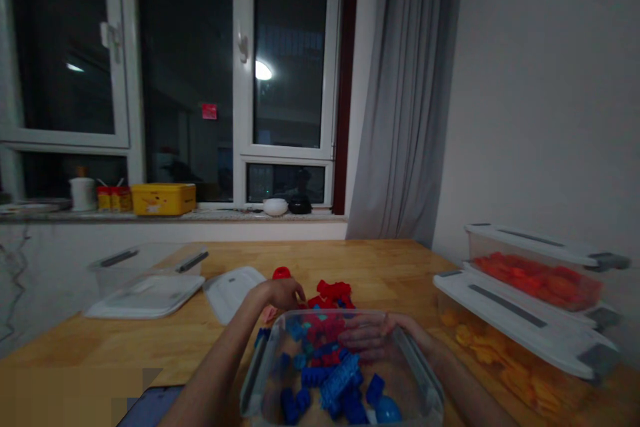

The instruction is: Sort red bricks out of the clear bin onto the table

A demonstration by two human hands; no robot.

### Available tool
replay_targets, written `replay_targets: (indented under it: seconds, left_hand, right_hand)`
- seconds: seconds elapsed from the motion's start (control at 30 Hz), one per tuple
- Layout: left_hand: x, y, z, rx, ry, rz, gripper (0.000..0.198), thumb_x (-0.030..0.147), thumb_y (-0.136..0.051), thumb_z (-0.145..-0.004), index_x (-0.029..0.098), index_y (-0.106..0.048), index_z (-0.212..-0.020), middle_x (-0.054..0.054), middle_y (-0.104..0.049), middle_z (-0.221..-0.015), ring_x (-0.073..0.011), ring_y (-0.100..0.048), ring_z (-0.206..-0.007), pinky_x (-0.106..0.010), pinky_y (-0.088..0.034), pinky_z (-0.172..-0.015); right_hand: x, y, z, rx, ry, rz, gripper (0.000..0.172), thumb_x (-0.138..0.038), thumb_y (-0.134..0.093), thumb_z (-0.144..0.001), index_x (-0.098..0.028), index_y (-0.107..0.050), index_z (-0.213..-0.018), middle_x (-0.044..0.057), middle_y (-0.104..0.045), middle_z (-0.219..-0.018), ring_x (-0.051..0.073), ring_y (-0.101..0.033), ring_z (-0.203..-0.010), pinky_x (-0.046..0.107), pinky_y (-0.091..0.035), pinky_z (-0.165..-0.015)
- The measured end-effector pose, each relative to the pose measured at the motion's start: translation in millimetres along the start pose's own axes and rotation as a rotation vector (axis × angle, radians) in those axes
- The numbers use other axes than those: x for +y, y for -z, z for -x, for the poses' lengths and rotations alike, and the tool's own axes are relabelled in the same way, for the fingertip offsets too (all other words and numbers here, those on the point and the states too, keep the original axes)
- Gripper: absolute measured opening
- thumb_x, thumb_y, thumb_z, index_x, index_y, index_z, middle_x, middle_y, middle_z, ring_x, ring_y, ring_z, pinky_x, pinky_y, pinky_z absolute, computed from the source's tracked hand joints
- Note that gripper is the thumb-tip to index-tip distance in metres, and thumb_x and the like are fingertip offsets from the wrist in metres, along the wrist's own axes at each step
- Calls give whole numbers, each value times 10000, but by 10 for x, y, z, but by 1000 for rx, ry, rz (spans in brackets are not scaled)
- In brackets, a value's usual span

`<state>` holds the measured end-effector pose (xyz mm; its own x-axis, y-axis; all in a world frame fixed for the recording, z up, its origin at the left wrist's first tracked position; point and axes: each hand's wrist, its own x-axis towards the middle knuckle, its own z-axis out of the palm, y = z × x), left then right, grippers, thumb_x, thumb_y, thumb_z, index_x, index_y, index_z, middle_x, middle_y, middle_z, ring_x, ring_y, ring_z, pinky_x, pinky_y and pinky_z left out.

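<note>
A clear plastic box [417, 373] stands close in front of me, holding several blue toy pieces [340, 383]. Just past its far rim is my left hand [284, 293], fingers bent down and apart, with nothing visible in them; some fingertips are hidden. Behind this hand sits a round red piece [281, 273], and a pink piece [269, 313] lies below it. Red toy pieces [334, 291] are heaped to its right, with some blue among them. My right hand [367, 337] reaches around the box's right side, its fingers stretched flat behind the far wall and seen through the plastic.
At left are an empty-looking clear box [107, 273], a white lid [145, 295] and a second lid [233, 290]. Two lidded boxes are stacked at right: red pieces [540, 277] above, orange-yellow pieces [505, 367] below. A yellow box [164, 199] stands on the windowsill.
</note>
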<state>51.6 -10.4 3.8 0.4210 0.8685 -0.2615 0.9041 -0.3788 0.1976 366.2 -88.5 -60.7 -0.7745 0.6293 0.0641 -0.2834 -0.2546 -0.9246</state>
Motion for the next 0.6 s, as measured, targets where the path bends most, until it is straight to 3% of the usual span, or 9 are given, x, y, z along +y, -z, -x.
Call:
replay_targets:
  seconds: [0.2,0.43,0.6]
  left_hand:
    - [-78,-56,-81,-48,-19,-57,503,273,-709,-684,215,-733,-1183,-107,-773,-1137,-260,-729,-979,-282,-549,-764]
    - [-173,-129,-216,-84,-34,-98,481,298,-709,-667,247,-751,-1144,-75,-781,-1114,-263,-722,-964,-295,-552,-769]
    - [-214,-154,-253,-112,-37,-111,453,295,-714,-672,236,-753,-1120,-68,-777,-1128,-264,-721,-970,-302,-551,-793]
  right_hand:
    - [-91,-72,19,-59,-27,74,610,-280,-529,-738,-109,-640,-1313,172,-660,-1349,301,-605,-1266,451,-413,-1087]
    - [-34,-15,12,-53,-4,7,513,-243,-499,-733,-144,-715,-1187,148,-745,-1200,291,-663,-1178,453,-437,-1057]
    - [-48,-43,19,-44,-21,35,581,-247,-496,-741,-105,-663,-1279,174,-690,-1302,296,-640,-1217,454,-424,-1077]
